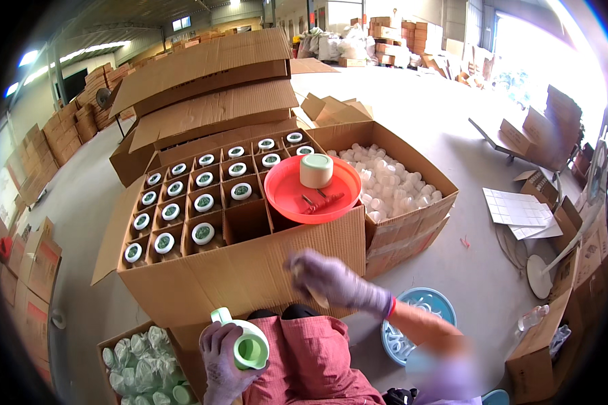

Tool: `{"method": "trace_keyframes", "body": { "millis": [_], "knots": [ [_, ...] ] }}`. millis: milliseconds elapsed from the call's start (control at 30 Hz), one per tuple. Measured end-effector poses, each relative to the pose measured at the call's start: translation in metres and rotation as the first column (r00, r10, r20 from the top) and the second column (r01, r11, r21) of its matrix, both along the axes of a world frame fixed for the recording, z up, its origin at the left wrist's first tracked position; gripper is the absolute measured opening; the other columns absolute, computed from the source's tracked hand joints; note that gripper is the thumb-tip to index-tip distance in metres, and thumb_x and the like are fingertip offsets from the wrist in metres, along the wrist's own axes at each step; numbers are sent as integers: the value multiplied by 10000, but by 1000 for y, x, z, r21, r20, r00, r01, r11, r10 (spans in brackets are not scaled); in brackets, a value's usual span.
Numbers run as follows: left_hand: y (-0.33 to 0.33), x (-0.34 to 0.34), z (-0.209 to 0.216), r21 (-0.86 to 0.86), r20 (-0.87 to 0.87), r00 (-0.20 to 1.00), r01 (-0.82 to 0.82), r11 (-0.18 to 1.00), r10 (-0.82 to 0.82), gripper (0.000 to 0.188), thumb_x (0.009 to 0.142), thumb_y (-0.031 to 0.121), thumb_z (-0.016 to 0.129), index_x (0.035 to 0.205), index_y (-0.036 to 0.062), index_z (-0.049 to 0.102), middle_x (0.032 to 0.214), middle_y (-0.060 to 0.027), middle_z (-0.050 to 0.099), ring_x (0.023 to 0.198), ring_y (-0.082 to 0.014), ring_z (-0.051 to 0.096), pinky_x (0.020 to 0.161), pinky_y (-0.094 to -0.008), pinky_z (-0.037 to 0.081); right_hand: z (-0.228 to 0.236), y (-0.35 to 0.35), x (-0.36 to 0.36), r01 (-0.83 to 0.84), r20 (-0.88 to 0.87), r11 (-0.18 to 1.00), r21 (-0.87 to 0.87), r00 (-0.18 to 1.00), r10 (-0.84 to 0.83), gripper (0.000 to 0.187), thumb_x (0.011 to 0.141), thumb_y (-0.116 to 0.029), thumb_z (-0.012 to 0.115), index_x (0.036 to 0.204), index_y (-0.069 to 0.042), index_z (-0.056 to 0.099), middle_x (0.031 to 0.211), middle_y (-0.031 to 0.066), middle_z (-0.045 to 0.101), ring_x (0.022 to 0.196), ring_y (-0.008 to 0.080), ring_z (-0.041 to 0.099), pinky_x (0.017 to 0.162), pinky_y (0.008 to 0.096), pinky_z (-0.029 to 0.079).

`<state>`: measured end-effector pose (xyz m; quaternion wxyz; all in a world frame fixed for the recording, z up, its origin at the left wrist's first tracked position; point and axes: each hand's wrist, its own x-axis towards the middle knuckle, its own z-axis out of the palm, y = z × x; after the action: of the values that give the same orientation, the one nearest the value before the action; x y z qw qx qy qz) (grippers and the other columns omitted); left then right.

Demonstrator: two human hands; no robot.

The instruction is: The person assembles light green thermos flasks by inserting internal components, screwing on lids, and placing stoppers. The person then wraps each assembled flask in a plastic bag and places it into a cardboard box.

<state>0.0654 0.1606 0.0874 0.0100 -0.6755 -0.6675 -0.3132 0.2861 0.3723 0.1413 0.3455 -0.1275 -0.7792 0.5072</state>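
Green jug: the pale green jug is in the left hand, its open mouth turned upward to the view.
Left hand: gloved, it is closed around the jug at the handle side.
Right hand: gloved too, the right hand is above and to the right of the left one, fingers curled (they are blurred, so one cannot tell if they hold something).
Bagged pieces: left of the left hand, many green pieces in clear bags fill a carton.
Divided carton: beyond both hands is a divided carton with white-lidded jars.
Red tray: beyond the right hand, a red tray rests on this carton, bearing a pale tub.
Clear pieces: farther right of the tray, clear plastic pieces lie heaped in another carton.
Blue basin: right of the right hand, a blue basin contains white pieces.
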Motion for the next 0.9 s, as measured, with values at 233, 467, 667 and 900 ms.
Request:
{"method": "trace_keyframes", "body": {
  "millis": [233,467,667,900],
  "knots": [
    [3,10,-11,-157,-156,987,-67,985,43,800,561,356,890,1219,31,573,1171,-132,557,1155,-358,477,1009,-500,383,-78,-62,20,157,273,981,-111,954,-122,278,974,-128,554,1226,-15,526,868,204,639,780,371,665,703,401,522],
    [4,3,-15,-42,-71,997,7,999,-10,764,529,317,908,1169,38,597,1180,-123,554,1148,-356,495,995,-491,420,-127,-86,16,33,87,989,-144,996,-20,254,976,-177,580,1168,-13,559,976,176,642,929,288,649,824,376,509],
    [-5,14,-14,18,-210,977,32,999,-28,740,716,314,834,1350,87,527,1389,-177,499,1310,-417,426,1111,-539,360,-209,-117,-30,57,-6,952,-301,998,-62,333,994,-304,514,1262,-110,559,925,175,688,849,330,687,770,412,565],
    [5,3,-37,-45,-438,899,-31,999,8,757,668,319,847,1317,82,539,1314,-166,551,1257,-420,467,1091,-539,376,-151,-139,13,294,-119,902,-317,931,-345,208,949,-233,569,1003,-34,589,793,225,638,761,362,659,675,454,500]
  ]
}}
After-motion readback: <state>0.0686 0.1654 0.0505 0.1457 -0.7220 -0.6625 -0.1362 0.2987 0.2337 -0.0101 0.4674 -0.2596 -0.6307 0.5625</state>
